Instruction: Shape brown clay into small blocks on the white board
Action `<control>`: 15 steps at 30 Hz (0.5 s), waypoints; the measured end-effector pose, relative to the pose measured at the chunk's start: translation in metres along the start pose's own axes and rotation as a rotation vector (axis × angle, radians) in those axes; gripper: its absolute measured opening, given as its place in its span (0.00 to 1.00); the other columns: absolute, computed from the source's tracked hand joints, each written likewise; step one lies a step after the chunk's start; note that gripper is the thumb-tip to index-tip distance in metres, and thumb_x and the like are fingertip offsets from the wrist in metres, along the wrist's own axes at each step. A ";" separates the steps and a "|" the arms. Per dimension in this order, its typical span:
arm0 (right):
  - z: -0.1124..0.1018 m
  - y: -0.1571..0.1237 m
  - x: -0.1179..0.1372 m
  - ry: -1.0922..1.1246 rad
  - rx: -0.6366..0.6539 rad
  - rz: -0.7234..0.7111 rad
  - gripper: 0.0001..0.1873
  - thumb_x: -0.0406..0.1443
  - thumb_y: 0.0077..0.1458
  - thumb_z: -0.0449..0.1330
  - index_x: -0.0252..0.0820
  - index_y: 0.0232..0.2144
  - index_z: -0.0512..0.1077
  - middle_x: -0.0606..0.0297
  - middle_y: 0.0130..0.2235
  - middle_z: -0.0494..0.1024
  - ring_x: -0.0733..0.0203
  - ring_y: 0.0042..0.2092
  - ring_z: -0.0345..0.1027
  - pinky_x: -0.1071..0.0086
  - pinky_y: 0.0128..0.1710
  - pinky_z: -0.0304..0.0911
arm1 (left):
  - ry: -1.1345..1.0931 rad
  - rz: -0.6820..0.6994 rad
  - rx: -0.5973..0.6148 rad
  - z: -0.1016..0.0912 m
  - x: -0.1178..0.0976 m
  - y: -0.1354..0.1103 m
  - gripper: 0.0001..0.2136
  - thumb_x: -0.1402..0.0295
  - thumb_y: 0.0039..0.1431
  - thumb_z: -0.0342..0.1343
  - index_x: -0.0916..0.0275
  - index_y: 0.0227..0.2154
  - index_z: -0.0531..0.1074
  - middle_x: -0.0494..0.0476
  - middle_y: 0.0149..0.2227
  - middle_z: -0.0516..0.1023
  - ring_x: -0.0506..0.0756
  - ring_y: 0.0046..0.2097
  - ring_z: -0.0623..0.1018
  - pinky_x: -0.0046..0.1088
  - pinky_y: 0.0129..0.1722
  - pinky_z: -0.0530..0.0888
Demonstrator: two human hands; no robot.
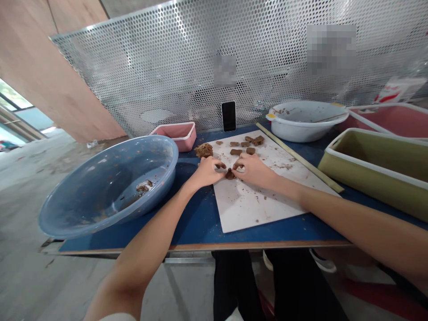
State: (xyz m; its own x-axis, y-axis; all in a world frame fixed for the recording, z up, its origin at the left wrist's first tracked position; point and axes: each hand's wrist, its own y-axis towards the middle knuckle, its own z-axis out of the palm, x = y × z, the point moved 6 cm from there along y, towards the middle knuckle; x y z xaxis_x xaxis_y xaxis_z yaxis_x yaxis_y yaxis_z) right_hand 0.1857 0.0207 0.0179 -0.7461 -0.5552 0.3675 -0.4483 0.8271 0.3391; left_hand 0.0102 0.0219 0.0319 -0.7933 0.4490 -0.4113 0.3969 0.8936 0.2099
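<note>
A small lump of brown clay (pixel 229 174) rests on the white board (pixel 234 214), near its left edge. My left hand (pixel 210 171) pinches it from the left, thumb and fingertips curled inward. From the other side my right hand (pixel 253 168) grips the same lump with thumb and forefinger. Just beyond my hands, several shaped clay pieces (pixel 236 152) lie on the board. A rough, crumbly brown mass (pixel 203 150) sits at the board's far left corner, close behind my left hand.
On the left stands a large blue basin (pixel 110 187) with brown residue. A pink tray (pixel 180 136), a phone (pixel 229 117) and a white basin (pixel 306 122) line the back, before a perforated metal panel (pixel 160 67). A wooden strip (pixel 301 159) borders an olive bin (pixel 377 169).
</note>
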 end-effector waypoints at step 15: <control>-0.034 -0.021 0.001 -0.123 -0.010 -0.354 0.12 0.31 0.65 0.58 0.46 0.44 0.81 0.51 0.53 0.77 0.43 0.56 0.71 0.46 0.60 0.61 | 0.004 -0.067 0.016 0.003 -0.002 -0.003 0.09 0.62 0.57 0.67 0.54 0.39 0.90 0.62 0.48 0.84 0.68 0.54 0.78 0.51 0.62 0.73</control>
State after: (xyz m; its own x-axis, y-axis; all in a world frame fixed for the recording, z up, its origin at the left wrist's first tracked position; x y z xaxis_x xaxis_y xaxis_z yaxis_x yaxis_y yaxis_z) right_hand 0.2111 -0.0004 0.0404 -0.5996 -0.7913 0.1194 -0.6848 0.5846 0.4350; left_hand 0.0123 0.0186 0.0298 -0.8201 0.3877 -0.4208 0.3497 0.9217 0.1676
